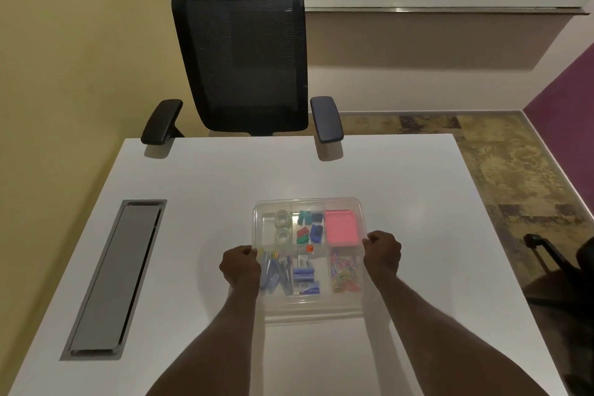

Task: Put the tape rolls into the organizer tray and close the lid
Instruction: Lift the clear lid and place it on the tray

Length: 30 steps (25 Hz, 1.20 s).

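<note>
Two bare forearms reach in from the near edge of the white bench [193,190], one on each side of a clear plastic organizer tray [313,310]. The left hand [240,266] is curled closed on the left edge of the clear lid [308,201], and the right hand [382,252] is curled closed on its right edge. The lid lies over the tray, its far edge reaching past the tray's far compartments. Whether it is fully seated cannot be told; the near end looks blurred.

Through the clear plastic the contents show. Two clear tape rolls [283,226] sit in the far left compartment, one behind the other. Just to their right lie small clips [308,225] in green, red and blue. A pink pad [341,228] fills the far right compartment. An orange bead-like thing [310,248] sits near the middle. In the near left compartment lie blue pens or similar long things [275,272], too blurred to name surely. The near middle holds small blue boxes [305,280], and the near right holds a heap of coloured paper clips [345,272].

A long grey cable hatch [115,276] is set into the bench, well to the left of the tray. A black mesh office chair [244,61] stands at the far side of the bench, its armrests over the bench edge. Patterned carpet [514,170] covers the floor on the right.
</note>
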Available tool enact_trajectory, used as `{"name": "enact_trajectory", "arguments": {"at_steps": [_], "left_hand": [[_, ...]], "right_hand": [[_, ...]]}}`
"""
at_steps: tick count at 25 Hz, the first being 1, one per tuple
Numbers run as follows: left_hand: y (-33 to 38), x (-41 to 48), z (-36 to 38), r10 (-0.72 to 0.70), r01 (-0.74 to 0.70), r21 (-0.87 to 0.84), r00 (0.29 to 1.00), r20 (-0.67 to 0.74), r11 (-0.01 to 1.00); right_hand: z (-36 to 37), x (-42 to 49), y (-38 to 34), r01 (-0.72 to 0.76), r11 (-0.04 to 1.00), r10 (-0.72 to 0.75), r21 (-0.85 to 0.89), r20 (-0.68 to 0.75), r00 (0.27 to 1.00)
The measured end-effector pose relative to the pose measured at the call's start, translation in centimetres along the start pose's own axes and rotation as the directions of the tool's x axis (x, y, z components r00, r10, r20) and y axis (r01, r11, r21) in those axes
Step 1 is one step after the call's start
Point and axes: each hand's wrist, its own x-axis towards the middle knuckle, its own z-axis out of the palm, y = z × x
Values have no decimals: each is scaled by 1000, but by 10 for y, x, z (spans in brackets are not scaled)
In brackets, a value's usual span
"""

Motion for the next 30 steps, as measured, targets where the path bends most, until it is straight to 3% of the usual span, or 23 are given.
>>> {"name": "enact_trajectory", "arguments": {"at_steps": [25, 27, 30], "left_hand": [[2, 23, 9, -26, 27, -9, 999, 35, 1000], [3, 21, 10, 38, -38, 25, 999, 20, 999], [14, 14, 21, 256, -254, 125, 967, 3, 959]], "right_hand": [[5, 21, -2, 2, 996, 7, -94, 99, 995], [2, 21, -5, 38, 986, -18, -162, 119, 993], [1, 22, -13, 209, 926, -169, -315, 149, 974]]}}
